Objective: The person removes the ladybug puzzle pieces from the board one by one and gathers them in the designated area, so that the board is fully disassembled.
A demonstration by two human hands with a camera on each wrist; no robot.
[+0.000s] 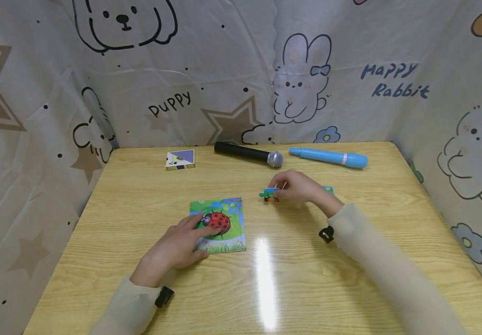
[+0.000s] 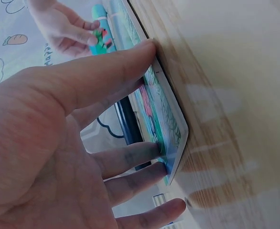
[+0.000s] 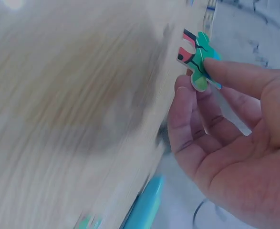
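Note:
A square picture puzzle (image 1: 234,244) with a red ladybug on a green and blue ground lies on the table at centre left. My left hand (image 1: 178,244) rests on its left side, fingers fairly straight and spread, the thumb at the near edge. To the right of it, just over the table, my right hand (image 1: 294,187) pinches a small puzzle piece (image 3: 200,62) between thumb and fingers. This jigsaw piece is green and blue with red and black parts and rounded knobs. Behind the right wrist, mostly hidden, another green and blue piece (image 1: 328,190) lies on the table.
Along the back of the wooden table (image 1: 299,288) lie a black microphone (image 1: 245,153) with a silver head and a light blue microphone-shaped stick (image 1: 329,157). A small stack of patterned cards or tiles (image 1: 180,159) sits at the back left. Printed cloth (image 1: 232,70) hangs behind and at both sides.

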